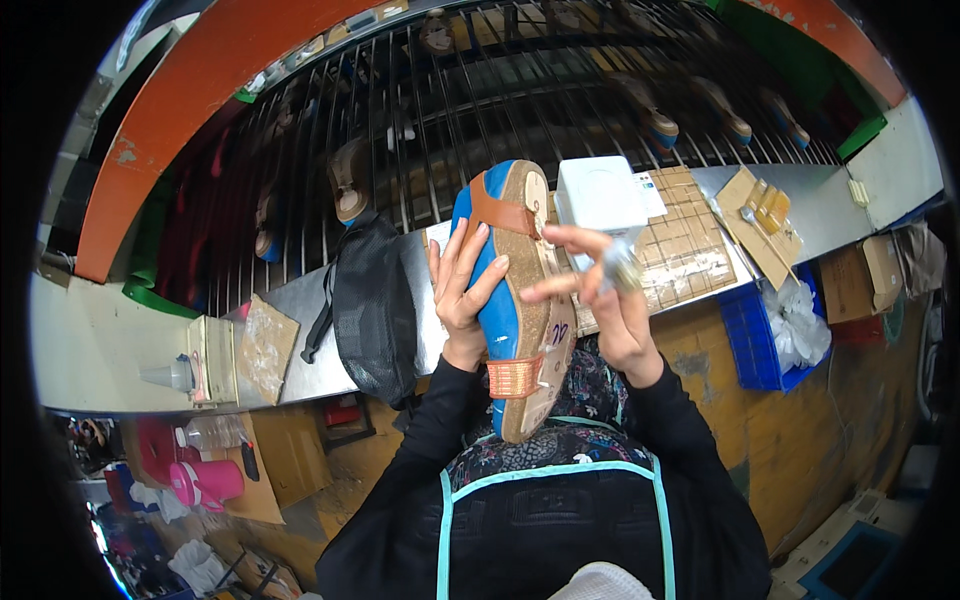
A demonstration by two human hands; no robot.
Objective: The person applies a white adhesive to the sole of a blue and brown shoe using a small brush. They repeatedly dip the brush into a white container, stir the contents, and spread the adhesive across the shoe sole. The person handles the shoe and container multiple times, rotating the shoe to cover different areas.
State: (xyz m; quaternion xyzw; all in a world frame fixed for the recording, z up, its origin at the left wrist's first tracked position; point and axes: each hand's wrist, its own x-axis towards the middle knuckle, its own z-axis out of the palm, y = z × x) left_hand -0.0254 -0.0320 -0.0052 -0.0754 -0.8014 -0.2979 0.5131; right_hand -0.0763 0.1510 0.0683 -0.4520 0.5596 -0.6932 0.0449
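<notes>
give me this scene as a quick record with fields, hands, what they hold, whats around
left hand: grips the blue-soled cork sandal with brown straps, held upright
right hand: fingers on the sandal's cork footbed, holding a small shiny object, kind unclear
behind: white box on grey metal bench
left of sandal: black mesh bag
above: wire rack with more sandals

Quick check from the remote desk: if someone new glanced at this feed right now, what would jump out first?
Dead centre, a sandal with a bright blue sole, cork footbed and brown straps is held up on edge; the left hand grips its blue side and the right hand touches its cork face. Behind it, a dark wire rack carrying more sandals arcs across the top, framed by an orange beam at upper left.
</notes>
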